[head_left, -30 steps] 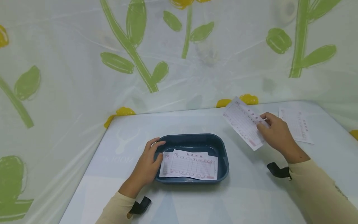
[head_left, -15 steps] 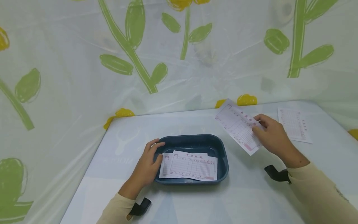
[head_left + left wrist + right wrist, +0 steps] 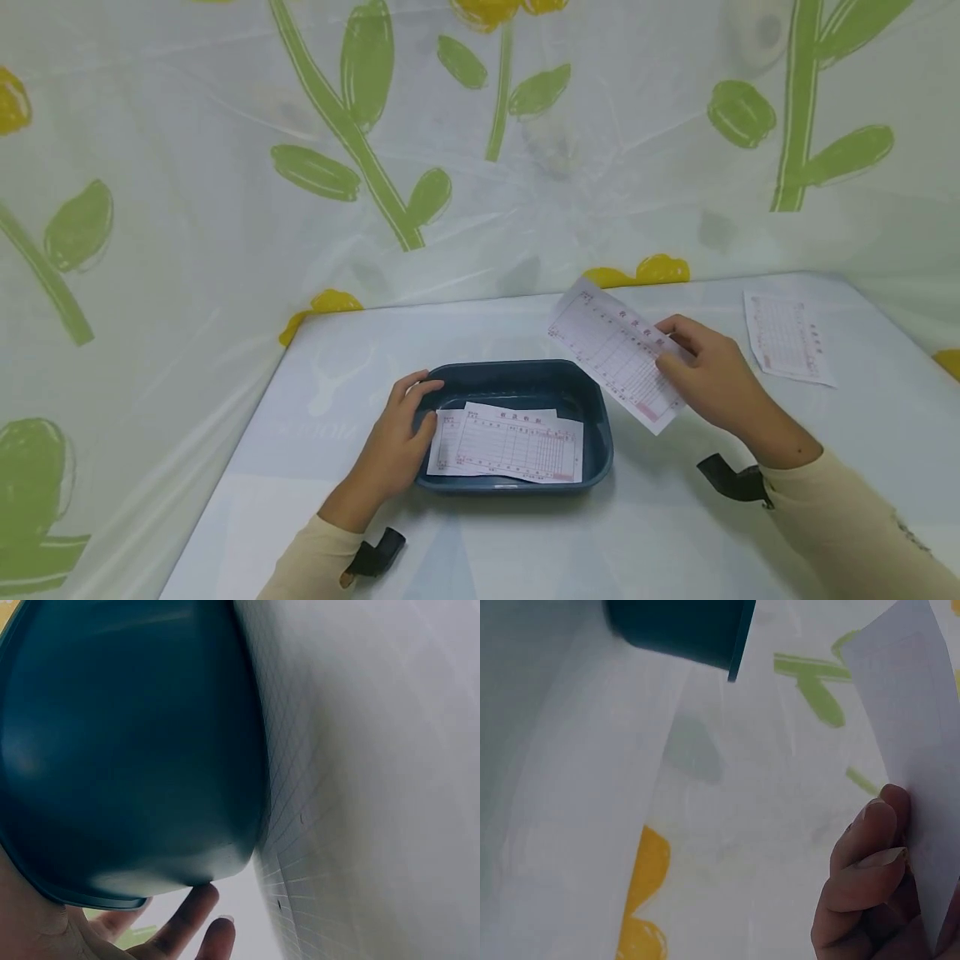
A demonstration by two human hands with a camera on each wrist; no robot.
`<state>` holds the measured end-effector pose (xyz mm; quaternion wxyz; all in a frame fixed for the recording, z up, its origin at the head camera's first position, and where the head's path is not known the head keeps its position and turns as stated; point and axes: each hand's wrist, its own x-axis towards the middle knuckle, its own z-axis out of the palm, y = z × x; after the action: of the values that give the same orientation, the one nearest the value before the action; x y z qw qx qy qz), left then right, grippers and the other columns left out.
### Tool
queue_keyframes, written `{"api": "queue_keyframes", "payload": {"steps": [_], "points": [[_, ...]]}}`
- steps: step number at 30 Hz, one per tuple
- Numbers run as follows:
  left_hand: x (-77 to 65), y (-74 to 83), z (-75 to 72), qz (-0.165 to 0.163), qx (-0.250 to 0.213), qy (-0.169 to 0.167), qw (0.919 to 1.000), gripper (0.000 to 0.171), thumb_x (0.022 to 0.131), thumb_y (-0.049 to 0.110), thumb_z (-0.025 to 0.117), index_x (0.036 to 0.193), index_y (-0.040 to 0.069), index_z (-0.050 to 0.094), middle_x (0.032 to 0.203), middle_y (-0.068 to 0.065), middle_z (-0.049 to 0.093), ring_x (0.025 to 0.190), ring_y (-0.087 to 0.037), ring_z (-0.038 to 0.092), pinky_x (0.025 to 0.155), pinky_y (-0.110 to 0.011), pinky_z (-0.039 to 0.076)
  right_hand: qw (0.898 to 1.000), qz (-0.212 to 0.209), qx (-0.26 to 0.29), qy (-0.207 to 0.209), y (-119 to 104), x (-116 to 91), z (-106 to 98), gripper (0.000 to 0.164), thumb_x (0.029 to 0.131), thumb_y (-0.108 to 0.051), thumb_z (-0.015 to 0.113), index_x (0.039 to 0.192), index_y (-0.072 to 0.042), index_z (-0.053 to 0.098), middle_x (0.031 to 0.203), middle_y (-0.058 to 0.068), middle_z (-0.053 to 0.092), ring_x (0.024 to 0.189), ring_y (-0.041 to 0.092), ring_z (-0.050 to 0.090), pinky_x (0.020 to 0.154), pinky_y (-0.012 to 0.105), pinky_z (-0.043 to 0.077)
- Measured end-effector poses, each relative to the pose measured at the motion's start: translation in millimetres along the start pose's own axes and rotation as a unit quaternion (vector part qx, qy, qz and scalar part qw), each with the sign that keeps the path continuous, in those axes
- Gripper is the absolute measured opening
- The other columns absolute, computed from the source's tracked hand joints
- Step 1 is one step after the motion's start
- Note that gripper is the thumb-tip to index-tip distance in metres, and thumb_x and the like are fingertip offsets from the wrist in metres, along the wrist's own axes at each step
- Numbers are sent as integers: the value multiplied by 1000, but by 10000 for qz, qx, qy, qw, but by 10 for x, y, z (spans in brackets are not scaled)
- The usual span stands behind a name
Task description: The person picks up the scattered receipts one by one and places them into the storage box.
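My left hand (image 3: 393, 442) grips the left rim of a dark blue plastic basin (image 3: 517, 375). Its thumb lies over the rim, and in the left wrist view fingertips (image 3: 196, 904) touch the outer wall. Several printed receipt slips (image 3: 517, 443) lie overlapping inside, toward the near wall. Between thumb and fingers, my right hand (image 3: 712, 375) pinches another receipt slip (image 3: 615, 350), tilted in the air just right of the basin. The right wrist view shows the back of that slip (image 3: 915, 750) with curled fingers (image 3: 866, 877) against it.
One more receipt slip (image 3: 787, 337) lies on the white-covered table (image 3: 525, 550) at the back right. Behind the table hangs a pale sheet (image 3: 585, 200) with printed green leaves and yellow flowers. A black wrist mount (image 3: 735, 482) sticks out below the right hand.
My right hand has moved left and slightly toward me, bringing its receipt slip closer to the basin. The left hand, the basin and the slips inside it stay in place.
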<state>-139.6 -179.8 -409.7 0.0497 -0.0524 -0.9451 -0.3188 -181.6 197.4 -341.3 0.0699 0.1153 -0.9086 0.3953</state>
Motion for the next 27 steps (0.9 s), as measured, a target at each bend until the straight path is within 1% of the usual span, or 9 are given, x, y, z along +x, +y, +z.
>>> {"api": "queue_keyframes", "payload": {"steps": [6, 10, 13, 18, 20, 24, 27], "points": [[-7, 11, -3, -12, -22, 9, 10000, 41, 101, 20, 52, 143, 18, 51, 160, -4, 31, 145, -35, 40, 112, -60, 38, 9997, -92, 19, -208, -69, -38, 53, 32, 90, -2, 49, 121, -1, 59, 117, 24, 66, 76, 21, 63, 54, 21, 51], [-2, 24, -10, -32, -16, -48, 10000, 41, 102, 20, 51, 142, 19, 51, 161, -3, 30, 145, -34, 40, 113, -60, 38, 9992, -315, -106, -220, -82, -55, 78, 32, 89, -1, 50, 120, 0, 59, 115, 24, 68, 76, 21, 64, 55, 20, 51], [4, 30, -18, -8, -11, -18, 10000, 41, 102, 21, 51, 142, 19, 51, 161, -3, 30, 145, -33, 40, 113, -60, 38, 9988, -437, -97, -194, -99, -59, 86, 32, 90, -2, 52, 121, -1, 60, 114, 22, 69, 78, 21, 64, 58, 20, 52], [-3, 30, -32, 28, -3, -7, 10000, 41, 101, 19, 51, 142, 18, 51, 160, -4, 31, 145, -34, 40, 112, -61, 38, 9984, -397, 0, -409, -130, -85, 116, 36, 95, -6, 57, 131, -1, 59, 113, 20, 70, 81, 20, 64, 64, 21, 54], [1, 34, -39, 26, -5, -32, 10000, 41, 102, 19, 50, 142, 18, 51, 160, -3, 31, 145, -33, 40, 113, -60, 38, 9982, -416, -72, -436, -141, -97, 133, 38, 95, -7, 60, 133, -2, 59, 112, 18, 71, 83, 20, 65, 69, 22, 56], [13, 47, -47, -11, -25, -58, 10000, 41, 102, 20, 50, 142, 19, 51, 160, -1, 31, 146, -32, 39, 114, -59, 37, 9978, -519, -100, -391, -159, -106, 166, 38, 94, -7, 64, 132, -4, 61, 112, 16, 71, 87, 21, 66, 76, 29, 60], [16, 45, -43, -30, 20, -98, 9999, 41, 102, 21, 50, 142, 19, 51, 160, -2, 31, 145, -32, 39, 114, -59, 37, 9975, -555, 64, -422, -160, -114, 195, 34, 94, -8, 66, 128, -5, 63, 111, 15, 72, 85, 19, 66, 72, 27, 60]]}}
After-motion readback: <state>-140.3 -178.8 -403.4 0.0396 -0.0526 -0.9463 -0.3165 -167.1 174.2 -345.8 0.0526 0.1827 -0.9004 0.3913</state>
